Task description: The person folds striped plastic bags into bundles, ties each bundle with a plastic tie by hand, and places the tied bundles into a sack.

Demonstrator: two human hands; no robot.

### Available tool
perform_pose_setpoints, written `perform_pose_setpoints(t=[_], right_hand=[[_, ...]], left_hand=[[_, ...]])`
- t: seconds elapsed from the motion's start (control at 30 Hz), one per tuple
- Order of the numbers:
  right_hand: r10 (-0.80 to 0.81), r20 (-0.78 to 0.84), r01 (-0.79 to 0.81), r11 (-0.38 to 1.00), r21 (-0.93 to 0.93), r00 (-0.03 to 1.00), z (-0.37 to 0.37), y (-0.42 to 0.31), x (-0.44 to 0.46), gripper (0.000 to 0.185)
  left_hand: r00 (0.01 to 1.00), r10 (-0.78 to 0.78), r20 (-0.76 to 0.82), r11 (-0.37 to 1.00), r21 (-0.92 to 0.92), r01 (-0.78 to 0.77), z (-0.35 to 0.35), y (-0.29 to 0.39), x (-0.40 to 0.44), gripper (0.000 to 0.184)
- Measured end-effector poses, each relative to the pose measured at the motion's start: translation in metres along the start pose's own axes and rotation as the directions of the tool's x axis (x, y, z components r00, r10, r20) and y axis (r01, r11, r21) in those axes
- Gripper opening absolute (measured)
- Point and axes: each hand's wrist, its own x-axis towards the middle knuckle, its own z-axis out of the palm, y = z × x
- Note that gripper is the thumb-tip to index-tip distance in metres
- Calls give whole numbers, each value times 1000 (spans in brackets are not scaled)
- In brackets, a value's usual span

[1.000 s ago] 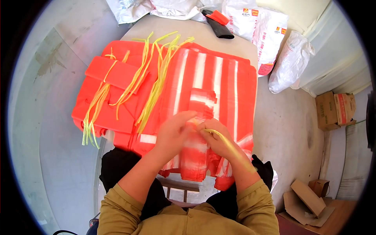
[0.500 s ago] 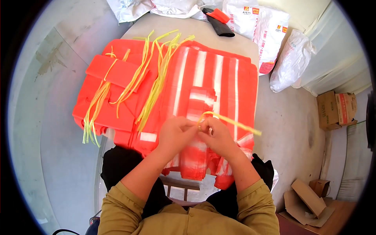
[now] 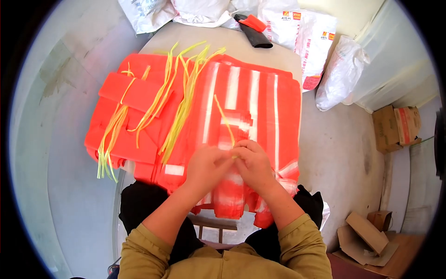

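My left hand [image 3: 204, 168] and my right hand [image 3: 252, 163] meet over a folded red-and-white bundle [image 3: 230, 193], fingers pinched together on a yellow strip [image 3: 226, 120]. One end of the strip sticks up beyond my fingers; the part between the fingertips is mostly hidden. Beneath the bundle lies a stack of red-and-white striped bags [image 3: 267, 116]. To the left is a red folded pile [image 3: 134, 135], with loose yellow strips [image 3: 183, 107] lying across it and another bunch of strips [image 3: 113, 128] around a folded red piece [image 3: 134, 93].
The pale tabletop [image 3: 186, 37] shows behind the stacks. White printed sacks [image 3: 278, 23] and a black roll [image 3: 255, 35] with a red piece are at the far edge. Another white sack [image 3: 341, 72] stands right. Cardboard boxes [image 3: 388, 130] and opened cardboard [image 3: 362, 239] lie farther right.
The yellow strip's free end has swung from the right, near my right forearm, to pointing up and away. My hands remain together over the bundle. The whole view has shifted slightly.
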Motion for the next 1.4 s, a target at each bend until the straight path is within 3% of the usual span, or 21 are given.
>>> perform_pose_setpoints(t=[0.2,0.3,0.4,0.5,0.6,0.7,0.73,0.77,0.87,0.97,1.07,1.17,1.27,1.3,1.37,1.4], right_hand=[[1,-9,-1,999,46,1000,-4,-4,-3,15],[223,57,-226,972,69,973,-8,-16,-4,27],[392,240,-453,836,310,888,-13,-17,-1,35],[398,301,-487,805,339,867,-18,-18,3,40],[286,223,-323,934,153,932,-16,-15,0,43],[155,136,-170,980,107,978,-13,-10,-5,47],[202,152,-224,964,142,967,-14,-14,-6,48],[245,167,-273,946,174,955,-19,-19,-6,48],[300,199,-343,908,240,933,-28,-28,-4,47],[288,271,-345,918,195,919,-36,-22,-8,46],[347,362,-442,870,221,865,-43,-6,-20,44],[385,322,-472,842,261,865,-49,6,-26,42],[396,267,-448,877,173,879,-54,4,-24,42],[404,256,-444,888,123,878,-56,2,-24,43],[434,340,-461,888,-4,834,-56,-6,-19,46],[452,382,-463,884,-68,806,-55,-10,-16,48]], left_hand=[[997,-72,-34,994,-85,69,9,-5,-6,9],[989,-146,-10,978,-152,143,8,-1,-6,8],[971,-238,26,927,-294,235,10,-2,-6,6],[971,-232,57,892,-386,236,18,-13,-8,6],[972,-230,52,897,-377,233,21,-16,-9,6],[964,-258,66,874,-410,262,22,-18,-8,4],[960,-268,78,859,-432,274,23,-18,-8,4],[975,-220,42,893,-393,218,22,-17,-7,3],[954,-295,61,884,-361,296,18,-15,-7,3],[995,-87,-50,996,-12,87,11,-19,-1,3],[1000,15,-23,973,229,-9,4,-23,2,11],[973,33,-229,974,227,20,7,-11,-1,20],[981,-75,-177,990,103,95,-2,8,-6,27],[993,-88,-82,988,121,98,-2,7,-11,27],[987,-117,109,982,161,99,1,1,-22,28],[991,-86,105,985,157,69,2,2,-25,27]])
